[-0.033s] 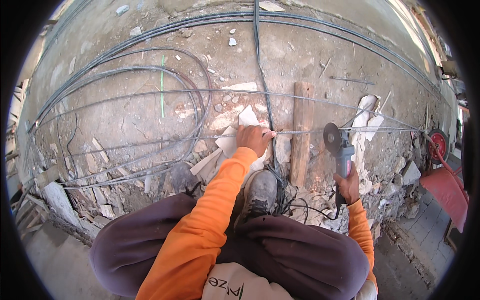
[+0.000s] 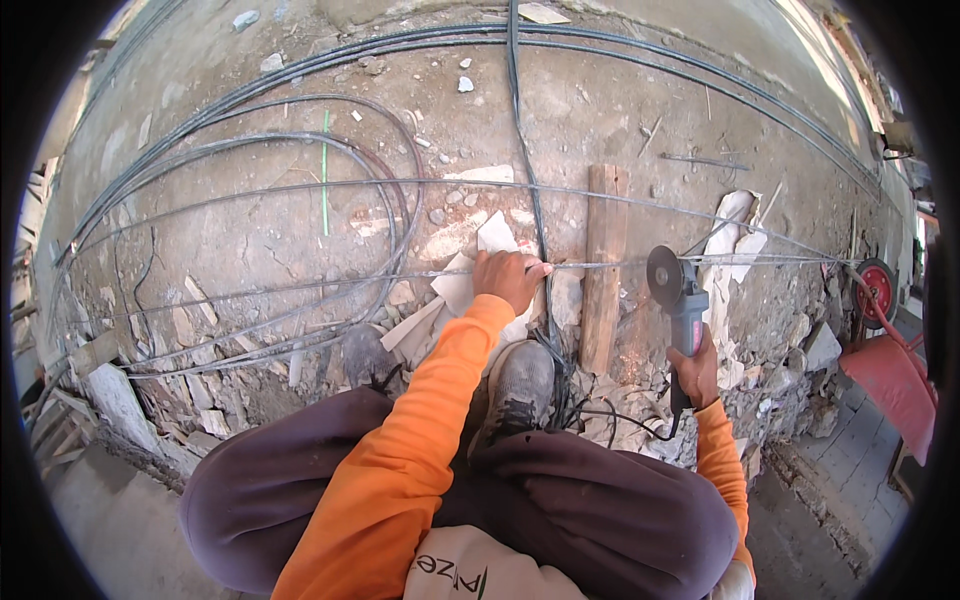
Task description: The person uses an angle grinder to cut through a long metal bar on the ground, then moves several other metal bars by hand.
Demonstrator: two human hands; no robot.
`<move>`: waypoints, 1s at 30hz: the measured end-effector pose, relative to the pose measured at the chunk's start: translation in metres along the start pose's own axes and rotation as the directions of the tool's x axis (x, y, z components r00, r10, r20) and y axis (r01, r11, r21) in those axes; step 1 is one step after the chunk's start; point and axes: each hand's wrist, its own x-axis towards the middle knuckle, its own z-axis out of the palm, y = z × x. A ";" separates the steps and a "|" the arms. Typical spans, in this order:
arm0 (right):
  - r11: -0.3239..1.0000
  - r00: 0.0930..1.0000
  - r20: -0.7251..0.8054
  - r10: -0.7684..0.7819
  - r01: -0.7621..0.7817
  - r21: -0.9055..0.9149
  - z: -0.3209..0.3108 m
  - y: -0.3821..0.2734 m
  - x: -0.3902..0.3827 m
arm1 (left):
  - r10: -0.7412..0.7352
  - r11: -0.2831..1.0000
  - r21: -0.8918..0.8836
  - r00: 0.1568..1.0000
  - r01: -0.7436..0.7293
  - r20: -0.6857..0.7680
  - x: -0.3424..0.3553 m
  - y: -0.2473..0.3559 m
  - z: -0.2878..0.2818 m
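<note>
From up here I see my left hand [image 2: 512, 277] reaching forward, fingers curled down around a thin steel rod [image 2: 400, 276] that runs across the ground from left to right. The grip is closed on the rod just left of a wooden plank [image 2: 602, 265], which lies lengthwise away from me with the rod passing over it.

My right hand [image 2: 697, 372] is wrapped tight around the body of an angle grinder [image 2: 680, 296]. The grinder points away from me, its round disc [image 2: 664, 276] standing on edge right at the rod, just to the right of the plank. I cannot tell whether the disc actually touches the steel. A black cable [image 2: 620, 415] trails from the grinder back across the rubble toward my legs.

My shoe [image 2: 520, 385] is planted on the ground below the left hand, beside the near end of the plank. Pale broken tile pieces [image 2: 470, 270] lie under and around the left hand, and more pale scraps [image 2: 735, 235] sit beyond the grinder.

More long rods [image 2: 300, 140] curve across the cracked dirt ground [image 2: 250, 230] to the left and along the far side. A short green stick [image 2: 325, 170] lies among them. At the far right stands a red wheelbarrow [image 2: 890, 370] with its wheel near the end of the rod.
</note>
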 end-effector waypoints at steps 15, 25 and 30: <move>1.000 1.000 -0.005 -0.012 0.012 0.016 0.003 0.006 0.013 | 0.001 1.000 -0.013 1.000 -0.001 0.008 0.000 0.002 -0.002; 1.000 1.000 -0.015 -0.015 0.015 -0.015 0.000 -0.002 0.003 | -0.014 1.000 -0.015 0.999 0.015 0.029 0.000 0.002 -0.003; 0.999 0.999 -0.005 -0.050 0.049 -0.020 -0.003 -0.001 0.003 | -0.011 1.000 -0.020 1.000 0.012 0.027 0.001 0.002 -0.001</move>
